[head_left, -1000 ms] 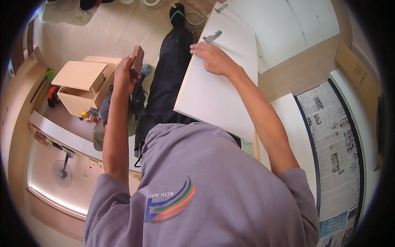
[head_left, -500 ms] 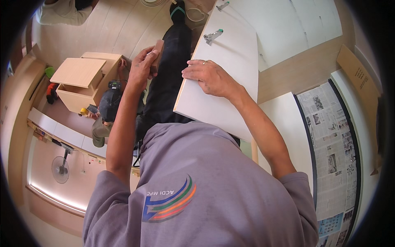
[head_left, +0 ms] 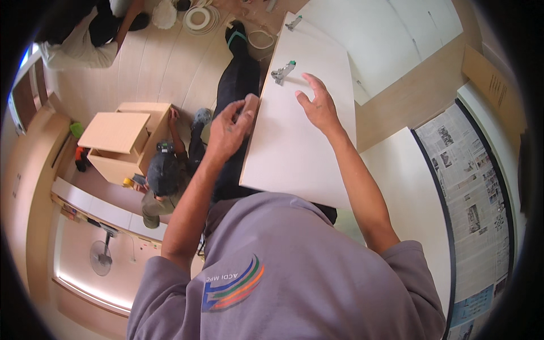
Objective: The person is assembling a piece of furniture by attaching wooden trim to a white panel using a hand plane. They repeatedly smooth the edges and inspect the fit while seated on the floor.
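Note:
A white panel [head_left: 300, 158] with a metal hinge [head_left: 281, 72] near its far end stands tilted in front of me. My left hand [head_left: 226, 130] grips a small tan wooden block [head_left: 250, 106] against the panel's left edge. My right hand [head_left: 317, 105] lies over the panel's face just below the hinge, with its fingers spread and nothing in it. A second hinge [head_left: 293, 22] sits at the panel's far corner.
Below to the left a person in a dark cap [head_left: 161, 175] crouches beside a light wooden box [head_left: 119, 136]. Another person [head_left: 85, 31] bends over at the top left near white coils [head_left: 198, 17]. Newspapers [head_left: 470, 187] cover the floor on the right. A fan [head_left: 102, 258] stands lower left.
My left hand has carried the block from out at the left up to the panel's edge. My right hand has slid along the panel toward the hinge and spread its fingers.

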`<state>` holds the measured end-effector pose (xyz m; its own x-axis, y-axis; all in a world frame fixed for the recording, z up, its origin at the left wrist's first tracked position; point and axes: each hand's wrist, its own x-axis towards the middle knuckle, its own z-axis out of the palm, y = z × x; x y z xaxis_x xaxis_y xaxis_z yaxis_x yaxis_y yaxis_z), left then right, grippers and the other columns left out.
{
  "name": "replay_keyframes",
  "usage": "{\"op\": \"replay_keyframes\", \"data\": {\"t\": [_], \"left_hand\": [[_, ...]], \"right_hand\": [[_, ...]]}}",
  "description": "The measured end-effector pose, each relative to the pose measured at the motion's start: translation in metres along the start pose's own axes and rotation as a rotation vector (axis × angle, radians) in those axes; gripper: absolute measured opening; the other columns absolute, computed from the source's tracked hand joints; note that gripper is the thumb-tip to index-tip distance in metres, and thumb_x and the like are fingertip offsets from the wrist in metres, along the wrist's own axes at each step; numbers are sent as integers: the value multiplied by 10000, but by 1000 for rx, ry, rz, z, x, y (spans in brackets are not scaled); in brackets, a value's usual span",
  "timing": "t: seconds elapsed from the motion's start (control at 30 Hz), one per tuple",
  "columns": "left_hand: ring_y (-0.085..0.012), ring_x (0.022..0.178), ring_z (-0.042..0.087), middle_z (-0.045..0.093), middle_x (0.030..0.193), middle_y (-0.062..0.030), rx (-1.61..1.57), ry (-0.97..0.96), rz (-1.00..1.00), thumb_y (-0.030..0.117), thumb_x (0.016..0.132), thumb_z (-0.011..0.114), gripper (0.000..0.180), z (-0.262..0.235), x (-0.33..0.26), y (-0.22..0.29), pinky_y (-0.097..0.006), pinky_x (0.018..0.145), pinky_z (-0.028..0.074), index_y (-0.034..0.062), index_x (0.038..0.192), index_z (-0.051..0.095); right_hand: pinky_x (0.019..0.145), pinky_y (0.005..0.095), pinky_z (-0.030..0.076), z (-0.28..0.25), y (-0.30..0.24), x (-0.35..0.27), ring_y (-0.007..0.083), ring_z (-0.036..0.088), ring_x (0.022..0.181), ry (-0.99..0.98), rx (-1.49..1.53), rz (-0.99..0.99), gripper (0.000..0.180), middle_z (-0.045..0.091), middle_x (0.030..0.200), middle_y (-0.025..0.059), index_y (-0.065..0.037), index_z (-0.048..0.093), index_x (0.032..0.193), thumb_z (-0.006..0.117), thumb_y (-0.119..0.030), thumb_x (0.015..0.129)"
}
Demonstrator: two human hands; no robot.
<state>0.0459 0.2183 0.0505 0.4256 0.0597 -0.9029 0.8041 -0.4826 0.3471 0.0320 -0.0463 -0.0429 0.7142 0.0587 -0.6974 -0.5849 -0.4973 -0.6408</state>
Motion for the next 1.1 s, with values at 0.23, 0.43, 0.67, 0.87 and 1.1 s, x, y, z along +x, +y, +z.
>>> {"op": "replay_keyframes", "data": {"t": [0.23,0.43,0.67,0.87,1.1], "left_hand": [[-251,966,729,752,1112,-225,102,-6,16,323,954,685,560,14,15,14,-365,888,559,-35,1382,636],[-171,797,680,727,977,-144,-59,6,66,272,979,695,527,56,64,-31,-308,707,545,-49,1391,626],[-121,750,585,636,925,-60,-194,31,-198,326,992,683,556,69,64,-39,-277,637,489,-38,1407,611],[-130,824,605,662,984,-89,-165,-23,-151,290,993,671,544,67,28,-36,-293,727,515,-45,1415,598],[-120,824,605,669,1014,-99,-160,28,28,258,1003,661,524,82,61,-45,-290,723,516,-68,1408,591]], "right_hand": [[1253,666,182,56,68,52,395,235,1598,-155,-287,220,790,306,1720,147,-160,403,1628,537,-634,1009],[1224,748,120,67,85,64,434,166,1611,-175,-440,308,747,257,1743,127,-207,379,1647,474,-630,1038],[1235,736,126,33,154,55,421,169,1610,-132,-536,418,756,220,1761,86,-254,372,1650,432,-684,1031],[1190,786,169,-40,213,20,430,201,1596,3,-603,805,805,238,1745,121,-313,316,1665,379,-768,1004],[1130,583,428,-60,255,11,470,516,1391,32,-486,838,875,482,1543,285,-221,267,1680,354,-770,1004]]}}
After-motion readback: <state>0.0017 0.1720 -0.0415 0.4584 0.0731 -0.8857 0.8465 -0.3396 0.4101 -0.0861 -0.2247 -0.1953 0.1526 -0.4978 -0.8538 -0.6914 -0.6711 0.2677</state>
